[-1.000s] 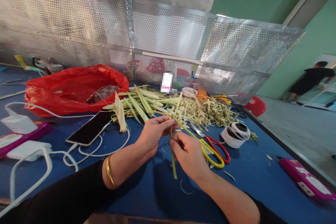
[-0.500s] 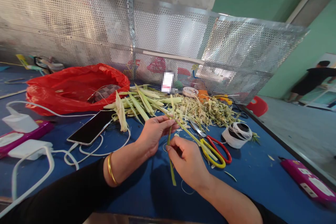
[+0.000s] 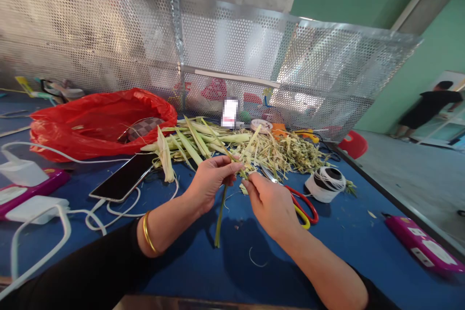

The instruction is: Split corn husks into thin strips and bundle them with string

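Pale green strips of what looks like corn husk are pinched in my left hand (image 3: 214, 177), which wears a gold bangle. One husk strip (image 3: 220, 218) hangs down below those fingers toward the table. Close by on the right, my right hand (image 3: 271, 203) is closed, its fingertips gripping a strip beside the left fingertips. Just past it lie scissors (image 3: 310, 208) with one red and one yellow handle, partly hidden by that hand. Long husks (image 3: 189, 145) are heaped behind my left hand. Dry shreds (image 3: 279, 150) are piled further right.
A red plastic bag (image 3: 72, 126) stands at the left, behind a phone (image 3: 123, 177) on a white cable. A spool of white string (image 3: 326, 184) sits at right. Purple power strips (image 3: 421, 242) lie at both sides of the blue table (image 3: 348, 266). A perforated metal screen (image 3: 232, 38) borders the back.
My right hand has moved up and away to my left fingertips, now covering part of the scissors. The hanging strip has swung left. The strip angled toward the scissors now points up.
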`<state>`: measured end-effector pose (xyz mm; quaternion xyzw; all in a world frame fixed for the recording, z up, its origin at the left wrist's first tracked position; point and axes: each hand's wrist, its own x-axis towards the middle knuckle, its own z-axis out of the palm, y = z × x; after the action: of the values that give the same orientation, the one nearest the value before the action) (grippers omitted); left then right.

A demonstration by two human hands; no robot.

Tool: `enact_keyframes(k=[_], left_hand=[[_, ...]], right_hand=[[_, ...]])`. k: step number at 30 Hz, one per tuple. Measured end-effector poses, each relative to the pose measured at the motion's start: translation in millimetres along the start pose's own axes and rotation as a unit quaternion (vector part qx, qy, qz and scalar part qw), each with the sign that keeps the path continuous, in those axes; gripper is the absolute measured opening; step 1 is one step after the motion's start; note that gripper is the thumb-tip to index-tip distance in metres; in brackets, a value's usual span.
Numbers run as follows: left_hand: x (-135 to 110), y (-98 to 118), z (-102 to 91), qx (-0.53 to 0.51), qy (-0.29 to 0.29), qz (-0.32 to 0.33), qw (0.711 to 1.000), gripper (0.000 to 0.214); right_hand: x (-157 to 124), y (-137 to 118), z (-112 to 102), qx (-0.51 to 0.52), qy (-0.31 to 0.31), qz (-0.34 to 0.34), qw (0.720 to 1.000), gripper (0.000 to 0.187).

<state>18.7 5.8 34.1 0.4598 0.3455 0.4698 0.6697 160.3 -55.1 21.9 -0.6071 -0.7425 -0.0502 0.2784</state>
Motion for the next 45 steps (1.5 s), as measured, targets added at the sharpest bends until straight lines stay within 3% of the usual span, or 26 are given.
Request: enact_keyframes(k=[7,12,16,21,23,28,35,40,42,45], left_hand=[[2,0,0.6,0.05,0.035,0.019,0.998,0.015],[4,-1,-1.0,0.031,0.043,0.019,0.998,0.017],[4,3,-3.6,0.007,0.013,-0.027,1.0,0.016],[-1,7,-3.3,0.003,-0.064,-0.098,0.993,0.021],[-4,6,-1.8,0.014,-0.085,-0.105,0.991,0.026],[-10,3,4.0,0.085,-0.101,-0.1,0.986,0.021],[-17,7,12.9,0.117,-0.085,-0.134,0.98,0.014],[-16,5,10.7,0.117,-0.092,-0.144,0.978,0.017],[-15,4,8.4,0.098,-0.097,-0.146,0.98,0.021],[-13,5,6.2,0.068,-0.098,-0.151,0.981,0.022]], right_hand=[[4,4,-21,0.133,-0.053,0.026,0.989,0.033],[5,8,-28,0.275,-0.112,0.088,0.951,0.028],[10,10,-23,0.418,-0.14,0.123,0.889,0.034],[17,12,-8,0.605,-0.001,0.253,0.755,0.032],[18,12,-4,0.63,0.026,0.273,0.726,0.03],[18,13,-3,0.607,0.056,0.241,0.755,0.023],[19,15,6,0.587,0.1,0.24,0.767,0.02],[22,25,5,0.56,0.034,0.248,0.79,0.027],[23,30,0,0.502,-0.001,0.241,0.83,0.035],[21,33,-11,0.313,0.067,0.193,0.927,0.045]])
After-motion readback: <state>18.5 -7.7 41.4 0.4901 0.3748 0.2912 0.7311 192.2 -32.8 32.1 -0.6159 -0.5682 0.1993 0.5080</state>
